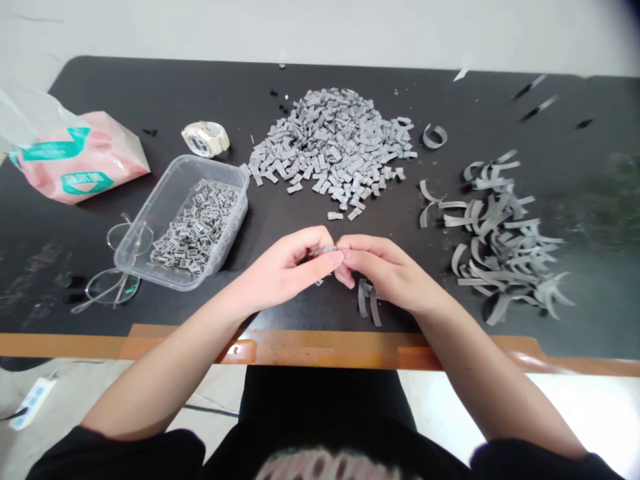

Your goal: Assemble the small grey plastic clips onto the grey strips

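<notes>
My left hand (287,267) and my right hand (385,270) meet fingertip to fingertip over the black table (310,307), near its front edge. Both pinch a small grey plastic piece (327,249) between them. Under my right hand lie two grey strips (369,303). A big heap of small grey pieces (333,147) sits behind the hands, with a few loose ones (345,215) just in front of it.
A clear plastic tub (185,220) holding several grey pieces stands at the left, beside a pair of glasses (117,267). A pile of curved grey strips (505,233) lies at the right. A tape roll (206,139) and a pink bag (75,160) are at the back left.
</notes>
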`<state>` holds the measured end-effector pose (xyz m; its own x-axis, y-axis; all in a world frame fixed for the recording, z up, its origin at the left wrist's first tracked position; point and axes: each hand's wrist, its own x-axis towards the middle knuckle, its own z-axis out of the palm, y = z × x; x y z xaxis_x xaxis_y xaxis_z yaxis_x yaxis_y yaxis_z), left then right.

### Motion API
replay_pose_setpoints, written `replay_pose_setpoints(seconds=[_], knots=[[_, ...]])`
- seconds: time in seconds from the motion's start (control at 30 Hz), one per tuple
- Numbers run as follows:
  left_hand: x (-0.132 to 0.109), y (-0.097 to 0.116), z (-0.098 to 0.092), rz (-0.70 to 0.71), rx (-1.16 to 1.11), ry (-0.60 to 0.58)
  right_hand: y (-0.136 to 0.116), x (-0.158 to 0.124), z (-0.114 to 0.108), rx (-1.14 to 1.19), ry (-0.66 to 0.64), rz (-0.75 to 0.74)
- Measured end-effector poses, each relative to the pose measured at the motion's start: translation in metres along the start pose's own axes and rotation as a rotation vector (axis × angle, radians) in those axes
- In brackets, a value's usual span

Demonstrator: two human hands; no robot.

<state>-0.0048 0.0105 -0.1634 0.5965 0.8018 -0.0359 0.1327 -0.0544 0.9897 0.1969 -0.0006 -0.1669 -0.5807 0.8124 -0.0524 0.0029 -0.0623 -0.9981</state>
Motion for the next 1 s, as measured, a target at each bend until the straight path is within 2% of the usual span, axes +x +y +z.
replay_pose_setpoints(seconds=[0.13, 0.3, 0.37, 0.43, 0.5, 0.57, 0.63, 0.7, 0.77, 0.8, 0.83, 0.9, 0.97, 1.0], knots=[[0.000, 0.001, -0.001, -0.035, 0.059, -0.044, -0.001, 0.001, -0.006, 0.008, -0.064, 0.038], [-0.003, 0.006, -0.002, -0.064, -0.132, -0.220, 0.004, -0.001, -0.001, 0.375, -0.253, 0.064], [-0.002, 0.007, -0.001, -0.054, -0.158, -0.208, 0.006, -0.001, 0.001, 0.410, -0.232, 0.065], [0.000, 0.007, 0.001, -0.052, -0.070, -0.071, 0.008, 0.000, 0.000, 0.312, -0.046, 0.055], [0.003, 0.006, 0.002, -0.082, 0.072, 0.114, 0.009, 0.003, -0.004, 0.098, 0.271, 0.043], [0.006, 0.005, 0.002, -0.111, 0.207, 0.231, 0.010, 0.005, -0.012, -0.163, 0.575, 0.036], [0.006, 0.002, 0.003, -0.101, 0.339, 0.255, 0.010, 0.006, -0.019, -0.336, 0.740, 0.036], [0.005, -0.002, 0.005, -0.033, 0.520, 0.191, 0.008, 0.005, -0.026, -0.377, 0.775, 0.039], [0.004, -0.007, 0.009, 0.071, 0.704, 0.062, 0.005, 0.002, -0.031, -0.386, 0.735, 0.048], [0.004, -0.009, 0.011, 0.119, 0.772, -0.012, 0.003, 0.000, -0.034, -0.402, 0.667, 0.068], [0.004, -0.011, 0.013, 0.153, 0.817, -0.077, 0.001, -0.002, -0.036, -0.425, 0.553, 0.108], [0.005, -0.015, 0.016, 0.178, 0.856, -0.146, -0.001, -0.005, -0.039, -0.496, 0.241, 0.226], [0.006, -0.016, 0.014, 0.158, 0.871, -0.128, -0.002, -0.008, -0.040, -0.604, -0.003, 0.312], [0.007, -0.016, 0.012, 0.134, 0.862, -0.097, -0.002, -0.009, -0.041, -0.660, -0.066, 0.328]])
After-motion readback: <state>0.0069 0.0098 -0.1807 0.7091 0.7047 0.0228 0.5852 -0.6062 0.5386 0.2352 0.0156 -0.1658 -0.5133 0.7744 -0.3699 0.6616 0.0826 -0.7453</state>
